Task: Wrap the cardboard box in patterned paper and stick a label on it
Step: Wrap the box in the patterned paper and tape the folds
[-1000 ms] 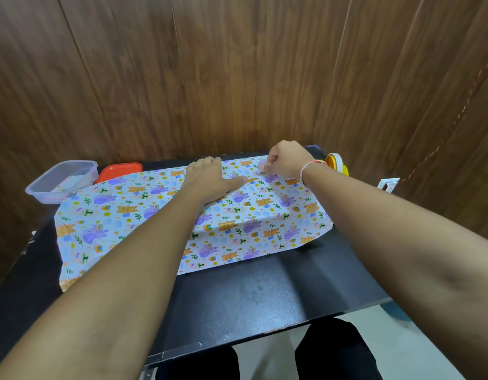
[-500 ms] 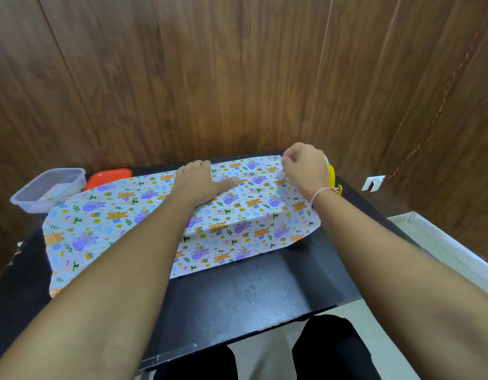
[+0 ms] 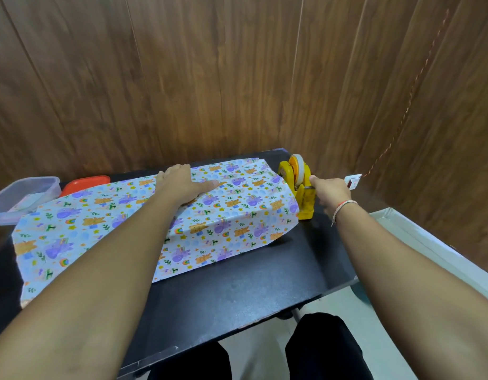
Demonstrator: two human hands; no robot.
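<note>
Evenly and softly lit, bright enough throughout, source unseen. Faint sheen on the black table (image 3: pixel 237 292) near its front edge; soft shadow under the paper (image 3: pixel 223 223) at its right end. Strong wide-angle bending toward the edges, wall (image 3: pixel 210 78) planks fanning outward. Forearms oversized and slightly soft near the bottom corners. Centre reasonably sharp.

The patterned paper (image 3: pixel 144 229) lies spread on the table (image 3: pixel 237 297), draped over a raised shape under the left hand (image 3: pixel 182 185), whose fingers lie flat on top of it. Just right of those fingertips, past the paper's right edge, stands the tape dispenser (image 3: pixel 299 185); the right hand (image 3: pixel 329 192) touches its right side. Behind the paper, well left of the fingers, sit a lid (image 3: pixel 85 183) and a container (image 3: pixel 20 198).
</note>
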